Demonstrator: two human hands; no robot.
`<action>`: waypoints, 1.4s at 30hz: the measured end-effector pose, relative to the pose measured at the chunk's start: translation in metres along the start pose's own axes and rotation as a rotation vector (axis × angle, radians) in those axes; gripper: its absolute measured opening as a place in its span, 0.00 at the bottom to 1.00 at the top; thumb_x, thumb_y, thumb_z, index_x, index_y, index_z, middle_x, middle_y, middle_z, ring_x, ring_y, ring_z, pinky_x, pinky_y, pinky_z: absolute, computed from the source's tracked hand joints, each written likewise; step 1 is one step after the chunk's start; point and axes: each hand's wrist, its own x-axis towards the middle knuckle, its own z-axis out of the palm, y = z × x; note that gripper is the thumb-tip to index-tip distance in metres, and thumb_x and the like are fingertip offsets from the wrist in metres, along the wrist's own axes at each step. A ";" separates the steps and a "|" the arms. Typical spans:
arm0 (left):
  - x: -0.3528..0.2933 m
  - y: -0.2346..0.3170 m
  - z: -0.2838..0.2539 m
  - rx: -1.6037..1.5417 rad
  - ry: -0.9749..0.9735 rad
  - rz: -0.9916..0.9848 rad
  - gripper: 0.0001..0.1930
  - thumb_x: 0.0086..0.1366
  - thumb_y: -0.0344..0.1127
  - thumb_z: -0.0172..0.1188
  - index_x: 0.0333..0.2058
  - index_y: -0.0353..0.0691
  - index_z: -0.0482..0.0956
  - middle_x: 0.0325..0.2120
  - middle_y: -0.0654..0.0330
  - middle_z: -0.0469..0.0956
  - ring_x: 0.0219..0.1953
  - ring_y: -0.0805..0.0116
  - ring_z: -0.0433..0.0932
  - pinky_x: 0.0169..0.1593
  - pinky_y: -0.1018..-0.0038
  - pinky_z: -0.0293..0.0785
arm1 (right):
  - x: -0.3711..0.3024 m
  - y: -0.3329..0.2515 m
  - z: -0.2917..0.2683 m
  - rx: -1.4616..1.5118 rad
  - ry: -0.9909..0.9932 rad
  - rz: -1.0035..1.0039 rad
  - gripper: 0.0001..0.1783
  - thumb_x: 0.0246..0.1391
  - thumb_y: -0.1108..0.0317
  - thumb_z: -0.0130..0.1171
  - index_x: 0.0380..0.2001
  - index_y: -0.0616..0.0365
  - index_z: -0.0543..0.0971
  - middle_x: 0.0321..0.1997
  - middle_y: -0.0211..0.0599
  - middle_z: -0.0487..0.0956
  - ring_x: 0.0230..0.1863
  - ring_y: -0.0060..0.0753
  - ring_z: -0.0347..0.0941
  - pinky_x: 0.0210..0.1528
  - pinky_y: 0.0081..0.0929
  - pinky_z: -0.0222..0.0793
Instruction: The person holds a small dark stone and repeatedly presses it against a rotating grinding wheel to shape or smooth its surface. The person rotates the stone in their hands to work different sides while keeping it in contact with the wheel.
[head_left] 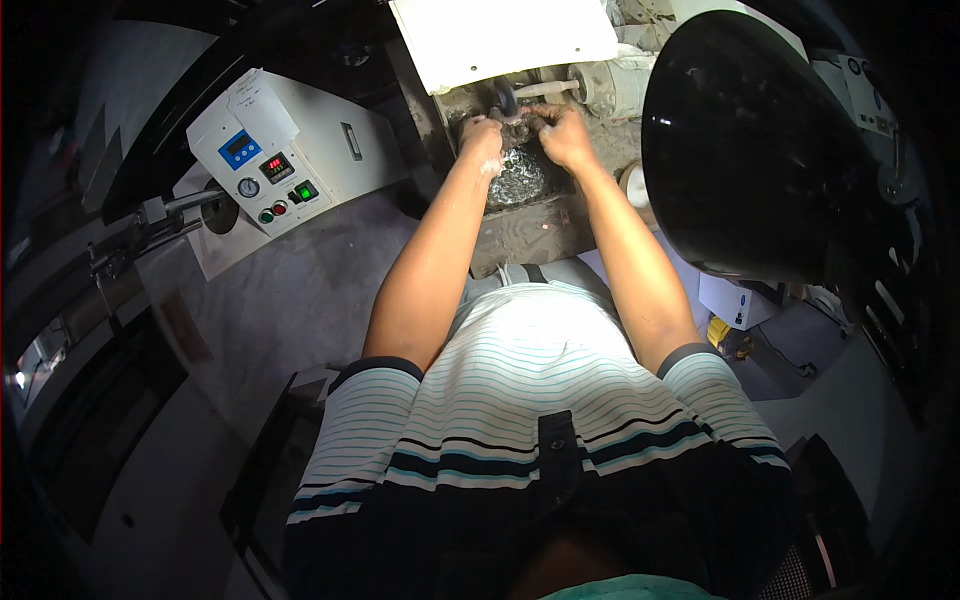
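Note:
My left hand (481,138) and my right hand (562,132) are stretched out side by side at a dusty grinding machine (600,88). Both are closed around a small dark piece (518,130) held between them, right below the machine's dark wheel (506,98). Just beneath my hands lies a shiny, wet-looking pile of grey residue (517,180) in a grimy trough (525,235). The piece itself is mostly hidden by my fingers.
A white control box (290,150) with a gauge, small displays and coloured buttons stands to the left. A big black dome-shaped hood (750,150) looms at the right. A white cover (500,35) sits above the wheel. Grey floor spreads at lower left.

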 end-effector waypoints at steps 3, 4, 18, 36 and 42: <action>0.000 -0.006 0.021 0.041 -0.121 -0.070 0.13 0.56 0.27 0.53 0.40 0.48 0.70 0.34 0.62 0.71 0.32 0.67 0.69 0.31 0.62 0.62 | -0.005 0.050 -0.010 -0.146 0.151 -0.030 0.12 0.51 0.77 0.56 0.39 0.61 0.82 0.39 0.39 0.83 0.38 0.25 0.77 0.46 0.22 0.68; -0.006 0.002 0.024 0.080 -0.089 -0.119 0.13 0.56 0.27 0.53 0.40 0.47 0.69 0.33 0.62 0.71 0.32 0.67 0.68 0.31 0.62 0.62 | -0.006 0.046 -0.007 -0.143 0.148 -0.027 0.12 0.51 0.77 0.56 0.39 0.61 0.82 0.39 0.39 0.83 0.38 0.25 0.77 0.46 0.22 0.68; -0.024 -0.008 0.030 -0.081 -0.186 0.243 0.09 0.64 0.23 0.49 0.29 0.32 0.78 0.24 0.62 0.77 0.25 0.78 0.69 0.30 0.77 0.66 | -0.007 -0.016 -0.012 -0.001 0.115 0.117 0.12 0.51 0.77 0.57 0.40 0.62 0.82 0.40 0.38 0.83 0.41 0.24 0.77 0.48 0.21 0.69; -0.043 0.001 0.016 -0.194 -0.343 0.223 0.18 0.48 0.11 0.41 0.34 0.34 0.75 0.32 0.61 0.76 0.33 0.75 0.74 0.39 0.80 0.70 | -0.019 -0.030 -0.016 0.134 0.128 0.196 0.12 0.52 0.78 0.56 0.40 0.62 0.82 0.41 0.39 0.83 0.43 0.24 0.77 0.49 0.22 0.69; -0.035 -0.002 0.011 -0.145 -0.351 0.320 0.22 0.47 0.10 0.41 0.41 0.33 0.72 0.39 0.58 0.75 0.38 0.71 0.75 0.42 0.77 0.71 | -0.021 -0.036 -0.016 0.137 0.168 0.132 0.11 0.51 0.78 0.57 0.39 0.62 0.82 0.41 0.41 0.83 0.43 0.26 0.78 0.48 0.22 0.70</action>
